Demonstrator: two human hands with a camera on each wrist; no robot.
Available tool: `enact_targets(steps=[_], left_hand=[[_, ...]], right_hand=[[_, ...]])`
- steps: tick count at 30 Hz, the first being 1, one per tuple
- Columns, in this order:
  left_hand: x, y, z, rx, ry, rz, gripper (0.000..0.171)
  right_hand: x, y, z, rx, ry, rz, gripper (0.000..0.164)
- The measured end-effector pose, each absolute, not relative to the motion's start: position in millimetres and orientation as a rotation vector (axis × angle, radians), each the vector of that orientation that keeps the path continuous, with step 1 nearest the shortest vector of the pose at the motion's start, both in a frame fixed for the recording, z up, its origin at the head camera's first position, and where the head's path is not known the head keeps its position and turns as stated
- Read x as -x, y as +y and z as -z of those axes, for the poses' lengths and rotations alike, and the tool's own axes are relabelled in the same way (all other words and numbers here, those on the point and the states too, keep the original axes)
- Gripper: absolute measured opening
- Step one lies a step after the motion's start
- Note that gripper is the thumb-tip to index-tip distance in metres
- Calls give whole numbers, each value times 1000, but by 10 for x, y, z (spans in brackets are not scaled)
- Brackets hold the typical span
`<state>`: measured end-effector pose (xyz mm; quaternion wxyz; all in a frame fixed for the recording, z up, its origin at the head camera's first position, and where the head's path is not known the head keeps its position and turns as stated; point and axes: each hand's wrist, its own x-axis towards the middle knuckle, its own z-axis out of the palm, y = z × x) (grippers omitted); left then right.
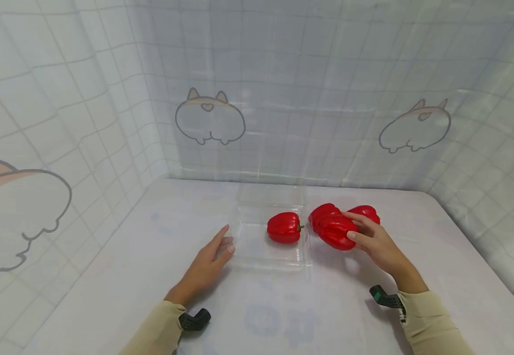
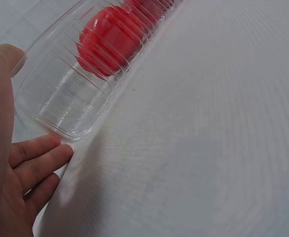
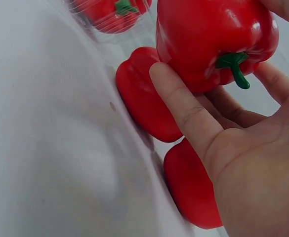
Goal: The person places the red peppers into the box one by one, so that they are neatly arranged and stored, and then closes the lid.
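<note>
My right hand (image 1: 374,244) grips a red bell pepper (image 1: 335,232), raised off the table; its green stem shows in the right wrist view (image 3: 233,64). Behind and beside it lie two more red peppers, one to the left (image 1: 323,213) and one to the right (image 1: 365,212). Another red pepper (image 1: 284,228) lies inside a clear plastic container (image 1: 250,246) with its lid folded back. At the container's left side is my left hand (image 1: 208,261), fingers extended; in the left wrist view its thumb and fingertips (image 2: 65,153) touch or nearly touch the container wall.
The white cloth-covered table (image 1: 265,315) carries the container near its middle. A grid-patterned curtain (image 1: 305,98) with cartoon animal prints encloses the back and both sides.
</note>
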<state>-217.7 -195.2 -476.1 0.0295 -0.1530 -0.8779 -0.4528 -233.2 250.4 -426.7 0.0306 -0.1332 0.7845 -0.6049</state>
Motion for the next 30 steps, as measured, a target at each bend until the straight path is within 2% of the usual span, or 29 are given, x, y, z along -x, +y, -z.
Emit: enact_targets(steps=[14,30], left_hand=[[2192,-1957,4757,449,-2731,1391,72],[2189,-1942,4766,427,-2709,1425,71]], right_hand=[[2325,2357,4197,342,2483,1810,71],[2380,2083,4032,203,2365,1970,73]])
